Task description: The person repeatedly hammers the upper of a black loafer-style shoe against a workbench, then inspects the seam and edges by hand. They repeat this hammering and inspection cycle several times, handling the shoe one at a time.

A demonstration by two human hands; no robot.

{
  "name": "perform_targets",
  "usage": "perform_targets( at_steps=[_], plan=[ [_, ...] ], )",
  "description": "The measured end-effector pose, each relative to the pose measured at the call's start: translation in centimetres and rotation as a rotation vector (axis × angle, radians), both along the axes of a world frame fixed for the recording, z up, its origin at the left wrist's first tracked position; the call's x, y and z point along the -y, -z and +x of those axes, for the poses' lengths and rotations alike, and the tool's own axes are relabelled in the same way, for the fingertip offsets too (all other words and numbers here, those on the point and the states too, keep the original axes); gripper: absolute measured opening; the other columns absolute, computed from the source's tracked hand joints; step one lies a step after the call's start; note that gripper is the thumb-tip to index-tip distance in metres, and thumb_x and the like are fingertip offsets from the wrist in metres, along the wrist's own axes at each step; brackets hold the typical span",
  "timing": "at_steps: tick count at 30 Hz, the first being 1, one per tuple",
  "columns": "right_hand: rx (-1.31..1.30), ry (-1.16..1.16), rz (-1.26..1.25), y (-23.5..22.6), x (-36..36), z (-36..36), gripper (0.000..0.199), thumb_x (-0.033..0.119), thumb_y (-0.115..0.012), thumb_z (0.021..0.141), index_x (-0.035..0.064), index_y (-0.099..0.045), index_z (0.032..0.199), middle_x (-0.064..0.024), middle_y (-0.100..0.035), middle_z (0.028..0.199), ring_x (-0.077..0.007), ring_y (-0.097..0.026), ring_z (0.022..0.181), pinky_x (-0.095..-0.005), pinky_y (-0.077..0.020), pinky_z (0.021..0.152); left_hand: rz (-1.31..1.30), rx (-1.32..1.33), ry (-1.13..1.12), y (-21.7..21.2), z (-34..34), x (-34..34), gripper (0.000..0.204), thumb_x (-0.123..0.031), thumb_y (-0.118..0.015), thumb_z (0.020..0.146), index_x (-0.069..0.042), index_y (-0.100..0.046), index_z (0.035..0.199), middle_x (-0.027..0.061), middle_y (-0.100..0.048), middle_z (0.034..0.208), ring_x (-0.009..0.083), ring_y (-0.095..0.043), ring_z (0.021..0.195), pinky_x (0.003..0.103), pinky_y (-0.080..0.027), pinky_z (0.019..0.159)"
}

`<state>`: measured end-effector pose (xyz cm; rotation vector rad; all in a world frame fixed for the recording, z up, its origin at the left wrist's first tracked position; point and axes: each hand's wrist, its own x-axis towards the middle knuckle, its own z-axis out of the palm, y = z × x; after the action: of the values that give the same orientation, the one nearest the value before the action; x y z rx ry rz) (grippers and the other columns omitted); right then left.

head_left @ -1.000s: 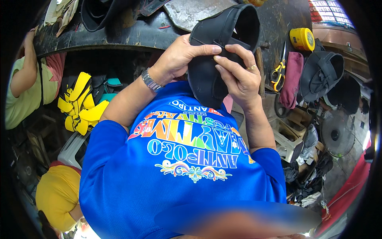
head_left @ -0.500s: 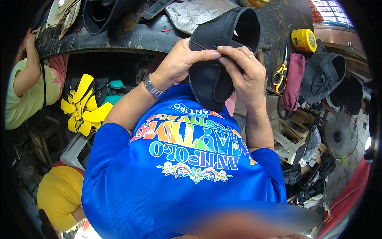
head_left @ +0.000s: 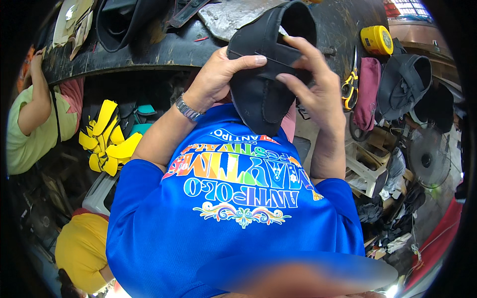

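A black shoe upper (head_left: 263, 92) sits between the two grips.
The left grip (head_left: 212, 79) clasps its left edge, thumb on top; the right grip (head_left: 322, 84) is unclosed, thumb and forefinger parted over its right side, contact unclear. Right of that grip are yellow-handled scissors (head_left: 350, 92) and a yellow tub (head_left: 376, 40); beyond, the dark surface (head_left: 139, 56).

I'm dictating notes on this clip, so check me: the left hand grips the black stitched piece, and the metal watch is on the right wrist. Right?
Not quite: the metal watch is on the left wrist, as the head view shows. The left hand does grip the black stitched piece.
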<state>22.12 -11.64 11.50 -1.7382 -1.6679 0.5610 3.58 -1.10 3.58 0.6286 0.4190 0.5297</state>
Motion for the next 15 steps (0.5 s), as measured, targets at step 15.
perform_targets(
  at_steps=[15],
  plan=[
    [-1.140, 0.335, 0.092, 7.1, 2.6, 4.4, 0.017, 0.000, -0.076, 0.084, 0.0034, -0.066, 0.097, -0.0018, -0.067, 0.091, -0.0090, -0.063, 0.081, -0.0236, -0.0540, 0.072, -0.036, -0.022, -0.032, 2.2, -0.4, -0.4, 0.033, -0.008, -0.075, 0.087, 0.000, -0.065, 0.118, 0.0135, -0.070, 0.112, 0.0211, -0.070, 0.099, 0.035, -0.058, 0.089]
  ],
)
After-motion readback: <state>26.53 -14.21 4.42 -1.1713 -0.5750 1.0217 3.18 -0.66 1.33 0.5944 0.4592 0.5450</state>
